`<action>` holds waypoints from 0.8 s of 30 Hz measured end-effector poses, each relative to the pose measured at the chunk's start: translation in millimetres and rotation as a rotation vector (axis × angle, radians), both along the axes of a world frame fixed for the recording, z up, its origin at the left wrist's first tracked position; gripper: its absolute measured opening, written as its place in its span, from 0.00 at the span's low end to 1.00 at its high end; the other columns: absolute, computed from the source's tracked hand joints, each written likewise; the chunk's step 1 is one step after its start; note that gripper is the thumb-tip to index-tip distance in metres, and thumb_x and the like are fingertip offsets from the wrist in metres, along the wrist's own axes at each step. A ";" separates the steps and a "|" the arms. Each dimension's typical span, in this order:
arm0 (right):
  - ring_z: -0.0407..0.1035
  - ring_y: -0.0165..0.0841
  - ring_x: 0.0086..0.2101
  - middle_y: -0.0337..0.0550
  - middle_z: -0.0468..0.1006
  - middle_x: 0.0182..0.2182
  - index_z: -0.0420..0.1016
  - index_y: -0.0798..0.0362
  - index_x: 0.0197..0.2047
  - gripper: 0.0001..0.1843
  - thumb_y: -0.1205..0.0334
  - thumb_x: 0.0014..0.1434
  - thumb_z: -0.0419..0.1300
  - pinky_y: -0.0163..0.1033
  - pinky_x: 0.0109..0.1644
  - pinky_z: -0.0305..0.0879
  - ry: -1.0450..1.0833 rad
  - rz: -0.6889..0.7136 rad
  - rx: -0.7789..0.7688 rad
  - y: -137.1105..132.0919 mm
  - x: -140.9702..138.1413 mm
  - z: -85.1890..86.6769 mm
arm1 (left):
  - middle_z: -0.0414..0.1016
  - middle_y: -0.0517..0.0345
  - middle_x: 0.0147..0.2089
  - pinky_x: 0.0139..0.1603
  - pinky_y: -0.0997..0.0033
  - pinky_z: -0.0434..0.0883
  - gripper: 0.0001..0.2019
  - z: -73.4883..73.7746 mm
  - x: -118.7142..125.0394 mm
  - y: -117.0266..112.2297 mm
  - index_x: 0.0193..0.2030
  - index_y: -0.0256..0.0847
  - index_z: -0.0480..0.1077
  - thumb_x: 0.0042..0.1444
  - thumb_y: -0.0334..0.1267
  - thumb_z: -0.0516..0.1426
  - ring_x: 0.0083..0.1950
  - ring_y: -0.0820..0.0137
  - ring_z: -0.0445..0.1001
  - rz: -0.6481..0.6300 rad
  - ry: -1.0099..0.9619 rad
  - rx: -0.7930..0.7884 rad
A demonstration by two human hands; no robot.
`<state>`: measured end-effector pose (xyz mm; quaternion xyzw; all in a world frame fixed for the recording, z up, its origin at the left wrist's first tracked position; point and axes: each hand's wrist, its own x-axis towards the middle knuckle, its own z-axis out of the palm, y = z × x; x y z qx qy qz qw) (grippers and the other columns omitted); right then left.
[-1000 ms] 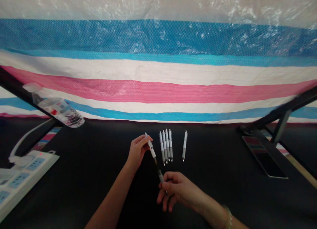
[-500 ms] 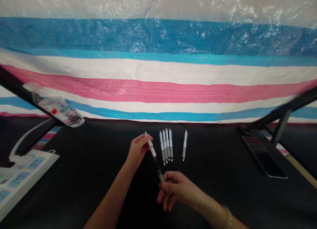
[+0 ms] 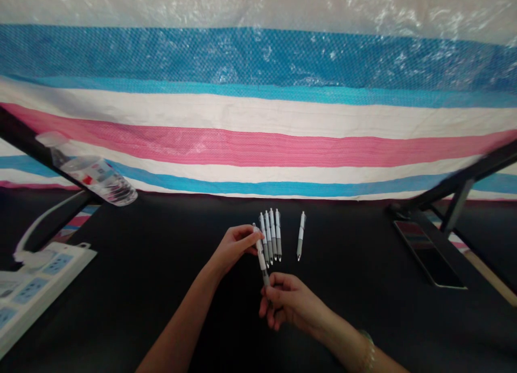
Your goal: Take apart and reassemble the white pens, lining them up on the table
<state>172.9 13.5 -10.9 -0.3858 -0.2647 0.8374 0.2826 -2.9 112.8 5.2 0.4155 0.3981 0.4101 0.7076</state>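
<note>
Between my hands is a white and grey ballpoint pen (image 3: 261, 255), tilted with its clicker end up and to the left. My left hand (image 3: 241, 245) pinches its white upper barrel between thumb and fingers. Lower down, my right hand (image 3: 285, 297) is closed on the grey grip section; the tip is hidden by its fingers. Only a narrow gap shows between the white barrel and the grey part. Just behind, several matching pens (image 3: 273, 236) lie side by side on the black table (image 3: 343, 319). One more pen (image 3: 301, 236) rests apart, to their right.
At the left edge sits a white power strip (image 3: 44, 287) with a plugged-in cable. A clear plastic bottle (image 3: 100, 179) stands behind it by a dark frame bar. A phone (image 3: 430, 254) lies at the right. Striped plastic sheeting (image 3: 258, 147) hangs along the back.
The two pen parts have come together, covering the dark refill that showed between them. My left hand moved right and slightly down; my right hand rose slightly.
</note>
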 end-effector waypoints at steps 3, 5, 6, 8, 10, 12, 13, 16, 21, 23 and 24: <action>0.72 0.27 0.20 0.42 0.81 0.25 0.64 0.55 0.35 0.28 0.45 0.48 0.74 0.29 0.21 0.65 -0.002 -0.003 -0.005 0.7 0.3 -1.8 | 0.76 0.57 0.28 0.28 0.78 0.74 0.18 -2.1 -0.4 0.4 0.32 0.34 0.80 0.47 0.49 0.71 0.28 0.74 0.74 -0.053 0.015 0.000; 0.71 0.27 0.20 0.42 0.80 0.25 0.65 0.55 0.35 0.27 0.46 0.49 0.74 0.28 0.21 0.64 0.004 -0.016 -0.007 1.1 1.0 -2.7 | 0.76 0.56 0.29 0.29 0.78 0.74 0.18 -3.1 -0.7 0.5 0.33 0.34 0.79 0.48 0.50 0.70 0.28 0.74 0.74 -0.077 0.017 -0.003; 0.71 0.27 0.20 0.42 0.80 0.25 0.65 0.55 0.36 0.26 0.47 0.49 0.74 0.28 0.21 0.63 0.014 -0.021 -0.009 1.1 1.4 -3.2 | 0.76 0.56 0.29 0.29 0.77 0.75 0.18 -3.3 -0.9 0.5 0.33 0.34 0.79 0.48 0.50 0.70 0.29 0.73 0.74 -0.087 0.012 -0.005; 0.70 0.26 0.20 0.42 0.80 0.25 0.67 0.56 0.36 0.25 0.48 0.50 0.74 0.28 0.21 0.63 0.047 -0.019 -0.012 0.7 2.1 -4.1 | 0.76 0.56 0.28 0.29 0.77 0.74 0.19 -3.1 -1.6 0.3 0.32 0.34 0.79 0.48 0.50 0.70 0.29 0.73 0.74 -0.106 -0.009 -0.011; 0.70 0.26 0.20 0.42 0.79 0.25 0.69 0.57 0.37 0.25 0.46 0.51 0.73 0.28 0.22 0.62 0.081 -0.008 -0.014 -0.4 2.2 -5.3 | 0.75 0.56 0.28 0.29 0.77 0.74 0.19 -2.8 -2.5 0.1 0.32 0.34 0.78 0.49 0.50 0.70 0.29 0.73 0.74 -0.128 -0.045 -0.017; 0.69 0.26 0.20 0.41 0.78 0.24 0.70 0.57 0.38 0.26 0.44 0.52 0.72 0.29 0.22 0.62 0.105 0.000 -0.021 -1.8 1.3 -6.9 | 0.75 0.55 0.28 0.29 0.76 0.74 0.18 -3.3 -3.0 0.3 0.32 0.33 0.78 0.49 0.50 0.69 0.28 0.72 0.74 -0.145 -0.082 -0.021; 0.68 0.26 0.20 0.40 0.77 0.23 0.70 0.57 0.38 0.26 0.43 0.52 0.72 0.29 0.22 0.61 0.114 0.003 -0.027 -2.6 0.5 -7.9 | 0.75 0.55 0.28 0.29 0.76 0.74 0.18 -3.9 -3.1 0.4 0.32 0.33 0.77 0.50 0.50 0.69 0.28 0.72 0.74 -0.153 -0.096 -0.024; 0.65 0.25 0.19 0.38 0.74 0.22 0.70 0.57 0.37 0.26 0.42 0.53 0.71 0.30 0.22 0.58 0.148 0.016 -0.055 -5.6 -3.2 -11.0 | 0.75 0.54 0.27 0.29 0.75 0.74 0.19 -6.3 -2.4 0.8 0.32 0.33 0.77 0.51 0.50 0.69 0.28 0.70 0.75 -0.190 -0.126 -0.031; 0.64 0.25 0.19 0.38 0.73 0.23 0.71 0.57 0.39 0.25 0.43 0.55 0.69 0.30 0.22 0.57 0.197 0.009 -0.076 -9.5 -7.0 -11.6 | 0.75 0.54 0.27 0.30 0.74 0.73 0.18 -7.6 -1.1 0.1 0.31 0.33 0.76 0.51 0.49 0.69 0.28 0.70 0.75 -0.203 -0.181 -0.029; 0.69 0.27 0.22 0.43 0.77 0.28 0.72 0.59 0.43 0.26 0.43 0.58 0.67 0.30 0.22 0.60 0.225 0.006 -0.068 -9.5 -6.5 -9.2 | 0.75 0.54 0.27 0.31 0.73 0.73 0.18 -7.0 -1.4 0.5 0.31 0.32 0.76 0.50 0.48 0.69 0.28 0.70 0.75 -0.184 -0.200 -0.040; 0.72 0.30 0.24 0.47 0.79 0.31 0.71 0.59 0.46 0.27 0.42 0.59 0.66 0.31 0.22 0.63 0.237 0.016 -0.064 -9.2 -5.9 -7.8 | 0.75 0.54 0.27 0.31 0.73 0.73 0.18 -6.7 -1.6 1.0 0.31 0.32 0.77 0.50 0.48 0.70 0.28 0.69 0.75 -0.168 -0.201 -0.048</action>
